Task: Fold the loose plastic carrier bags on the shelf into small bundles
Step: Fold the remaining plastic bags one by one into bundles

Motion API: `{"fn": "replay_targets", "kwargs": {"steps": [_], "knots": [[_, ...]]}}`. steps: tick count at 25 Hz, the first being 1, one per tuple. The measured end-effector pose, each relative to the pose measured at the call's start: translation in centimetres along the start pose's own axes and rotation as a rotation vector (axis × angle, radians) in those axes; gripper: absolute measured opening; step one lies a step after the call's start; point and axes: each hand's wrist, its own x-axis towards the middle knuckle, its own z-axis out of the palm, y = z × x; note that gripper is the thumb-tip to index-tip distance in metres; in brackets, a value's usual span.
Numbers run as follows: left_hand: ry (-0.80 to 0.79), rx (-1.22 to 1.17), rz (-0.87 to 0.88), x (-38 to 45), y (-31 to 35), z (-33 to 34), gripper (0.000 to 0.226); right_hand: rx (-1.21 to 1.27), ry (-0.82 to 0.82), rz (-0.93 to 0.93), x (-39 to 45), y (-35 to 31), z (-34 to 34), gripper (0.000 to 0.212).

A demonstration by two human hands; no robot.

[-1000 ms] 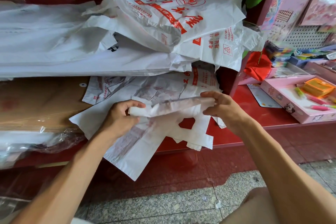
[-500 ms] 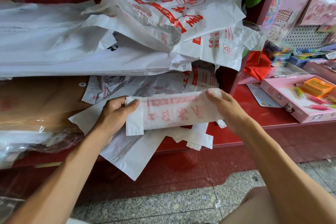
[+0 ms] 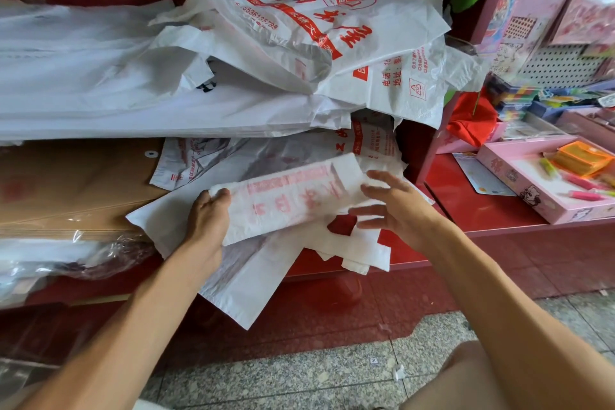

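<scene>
A white carrier bag with faint red print, folded into a long strip (image 3: 293, 200), lies across other loose bags at the front of the red shelf (image 3: 409, 260). My left hand (image 3: 208, 220) grips the strip's left end, thumb on top. At the strip's right end hovers my right hand (image 3: 389, 206), fingers spread and straight, just touching or slightly off the plastic. Under the strip more flat white bags (image 3: 253, 276) hang over the shelf edge. A heap of white bags with red lettering (image 3: 299, 27) is piled above.
Brown card sheets wrapped in clear film (image 3: 66, 196) lie at the left. A red upright (image 3: 429, 156) divides the shelf from a display with a pink stationery box (image 3: 532, 190) and orange packet (image 3: 582, 156). Speckled floor (image 3: 299, 376) lies below.
The bag went from a narrow bunched roll to a flattened wider strip. My right hand let go of its right end and opened; the strip now tilts up to the right.
</scene>
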Motion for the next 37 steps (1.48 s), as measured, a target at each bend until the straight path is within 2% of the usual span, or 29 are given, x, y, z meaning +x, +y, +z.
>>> {"fn": "replay_targets", "kwargs": {"steps": [2, 4, 7, 9, 11, 13, 14, 16, 18, 20, 22, 23, 25, 26, 29, 33, 35, 37], "knots": [[0.036, -0.161, -0.106, -0.1, 0.1, 0.2, 0.023, 0.084, 0.025, -0.063, 0.2, -0.1, 0.2, 0.049], [-0.070, -0.214, -0.205, -1.0, 0.5, 0.3, 0.013, -0.089, 0.061, -0.114, 0.4, 0.1, 0.4, 0.048], [-0.322, 0.089, -0.246, -2.6, 0.7, 0.5, 0.012, -0.476, 0.084, -0.229, 0.0, 0.5, 1.2, 0.024], [-0.391, 0.201, -0.241, -3.4, 0.7, 0.9, 0.012, -0.707, -0.003, -0.343, -0.6, 0.6, 2.1, 0.015], [-0.419, 0.243, -0.254, -4.1, 1.0, 1.2, 0.009, -0.873, -0.213, -0.414, -1.7, 0.6, 3.4, 0.026], [-0.440, 0.260, -0.270, -4.4, 1.1, 1.3, 0.012, -1.117, -0.361, -0.459, -2.2, 1.3, 4.7, 0.056], [-0.451, 0.260, -0.270, -4.5, 1.2, 1.3, 0.017, -1.297, -0.361, -0.485, -2.3, 2.0, 5.4, 0.065], [-0.432, 0.270, -0.230, -4.3, 1.1, 1.1, 0.031, -1.503, -0.264, -0.578, -2.1, 3.3, 6.5, 0.054], [-0.360, 0.266, -0.085, -4.1, 1.1, 1.1, 0.031, -1.424, -0.160, -0.647, -1.8, 3.7, 7.1, 0.032], [-0.336, 0.288, 0.138, -4.0, 1.2, 1.0, 0.006, -1.248, -0.134, -0.601, -1.5, 3.4, 6.9, 0.024], [-0.468, 0.448, 0.299, -3.8, 1.0, 0.6, 0.040, -1.116, -0.160, -0.551, -1.4, 2.4, 6.6, 0.025], [-0.556, 0.529, 0.325, -3.8, 0.9, 0.5, 0.053, -1.053, -0.189, -0.510, -1.5, 2.0, 6.3, 0.024], [-0.681, 0.589, 0.315, -3.9, 0.5, 0.4, 0.062, -0.917, -0.253, -0.406, -1.8, 1.4, 6.1, 0.020], [-0.686, 0.588, 0.300, -3.8, 0.2, 0.5, 0.060, -0.880, -0.267, -0.358, -1.8, 1.3, 6.0, 0.018], [-0.578, 0.594, 0.268, -4.3, -0.4, 1.0, 0.040, -0.951, -0.192, -0.259, -1.7, 1.3, 5.4, 0.015], [-0.514, 0.549, 0.239, -4.4, -1.3, 1.6, 0.027, -1.063, -0.065, -0.158, -1.4, 1.2, 4.5, 0.025], [-0.464, 0.669, 0.324, -4.5, -1.6, 1.8, 0.031, -1.140, -0.028, -0.168, -1.2, 1.5, 4.2, 0.033], [-0.356, 0.837, 0.525, -4.5, -1.9, 1.9, 0.036, -1.291, 0.007, -0.232, -1.1, 2.1, 4.1, 0.037]]}}
